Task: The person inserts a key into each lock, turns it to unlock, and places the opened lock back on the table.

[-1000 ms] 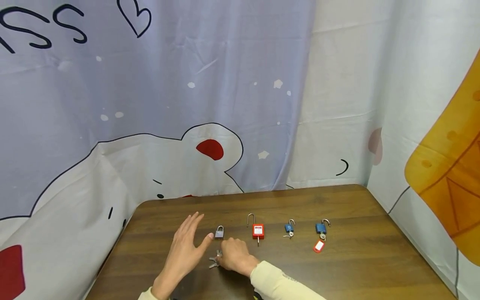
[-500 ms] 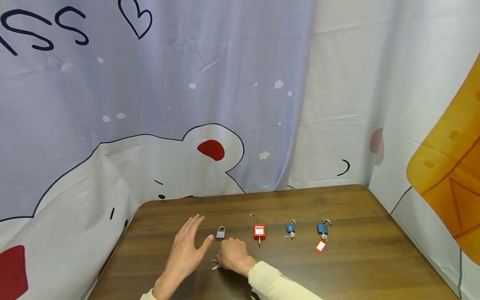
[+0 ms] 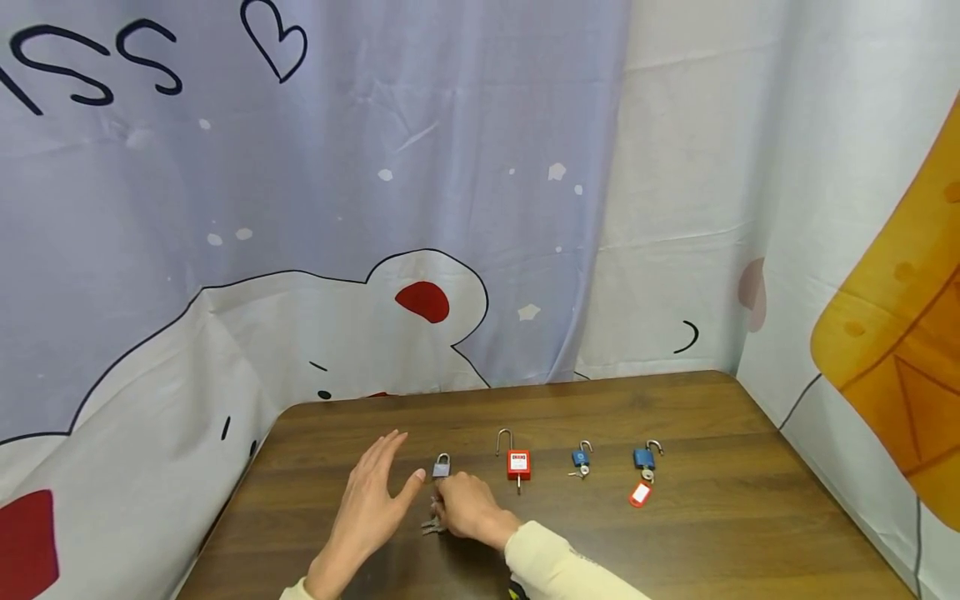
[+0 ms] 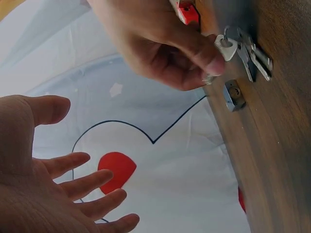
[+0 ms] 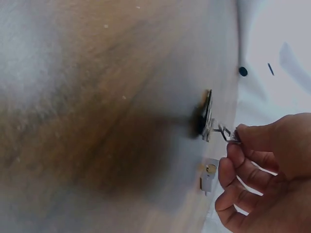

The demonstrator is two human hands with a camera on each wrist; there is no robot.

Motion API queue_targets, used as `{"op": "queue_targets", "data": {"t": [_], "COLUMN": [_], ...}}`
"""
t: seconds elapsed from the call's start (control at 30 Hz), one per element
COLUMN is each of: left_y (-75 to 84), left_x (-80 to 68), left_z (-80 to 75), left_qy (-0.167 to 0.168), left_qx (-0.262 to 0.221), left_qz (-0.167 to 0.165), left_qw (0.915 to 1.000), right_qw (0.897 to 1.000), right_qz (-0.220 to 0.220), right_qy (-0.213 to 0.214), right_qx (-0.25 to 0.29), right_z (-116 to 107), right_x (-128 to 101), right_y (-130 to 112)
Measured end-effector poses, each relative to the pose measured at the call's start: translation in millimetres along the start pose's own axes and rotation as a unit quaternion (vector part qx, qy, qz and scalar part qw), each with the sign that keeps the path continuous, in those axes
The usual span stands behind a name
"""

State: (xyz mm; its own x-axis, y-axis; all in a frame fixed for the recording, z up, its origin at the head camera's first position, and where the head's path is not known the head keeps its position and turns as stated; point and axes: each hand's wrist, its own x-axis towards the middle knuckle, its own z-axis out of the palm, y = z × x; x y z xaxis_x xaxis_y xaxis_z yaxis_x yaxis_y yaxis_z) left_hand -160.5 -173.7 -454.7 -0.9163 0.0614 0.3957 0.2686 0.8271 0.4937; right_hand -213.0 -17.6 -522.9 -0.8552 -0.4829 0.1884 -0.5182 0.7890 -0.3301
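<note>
My right hand (image 3: 471, 508) pinches a silver key (image 4: 227, 48) between thumb and index finger. From its ring hang several more keys (image 4: 253, 57), just over the table. A small silver padlock (image 3: 442, 468) lies slightly beyond my right fingertips, its shackle pointing away from me. In the right wrist view the keyhole end of the padlock (image 5: 208, 177) faces me, apart from the pinched key. My left hand (image 3: 367, 504) hovers left of the padlock, fingers spread, thumb toward the lock, holding nothing. The tip of the pinched key is partly hidden by my fingers.
On the brown wooden table (image 3: 675, 550), a red padlock (image 3: 518, 464), a small blue padlock (image 3: 581, 458) and a larger blue padlock (image 3: 643, 458) with a red tag (image 3: 641, 494) lie to the right, shackles open. A printed curtain (image 3: 510, 208) hangs behind.
The hanging keys swing and shift slightly under my right hand, which moves a little. My left hand keeps its pose, and the padlocks stay where they lie.
</note>
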Motion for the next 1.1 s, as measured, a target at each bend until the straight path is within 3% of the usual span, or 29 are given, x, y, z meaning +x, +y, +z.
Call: {"op": "queue_targets", "data": {"t": [0.23,0.7,1.1], "left_y": [2.1,5.9,13.6], "left_x": [1.7,2.0,3.4], "left_z": [-2.7,-6.7,-5.3], "left_qy": [-0.001,-0.004,-0.009], "left_qx": [0.001,-0.008,-0.024], "left_qz": [-0.008,-0.011,-0.019], "left_qw": [1.0000,0.9999,0.9995], "right_qw": [0.998,0.991,0.984], "right_qz": [-0.031,-0.069,-0.070], "right_qy": [0.031,0.102,0.151], "right_qx": [0.043,0.055,0.063], "right_z": [-15,-52,-81], "right_x": [2,-7,-27], "right_y": [5,14,28]}}
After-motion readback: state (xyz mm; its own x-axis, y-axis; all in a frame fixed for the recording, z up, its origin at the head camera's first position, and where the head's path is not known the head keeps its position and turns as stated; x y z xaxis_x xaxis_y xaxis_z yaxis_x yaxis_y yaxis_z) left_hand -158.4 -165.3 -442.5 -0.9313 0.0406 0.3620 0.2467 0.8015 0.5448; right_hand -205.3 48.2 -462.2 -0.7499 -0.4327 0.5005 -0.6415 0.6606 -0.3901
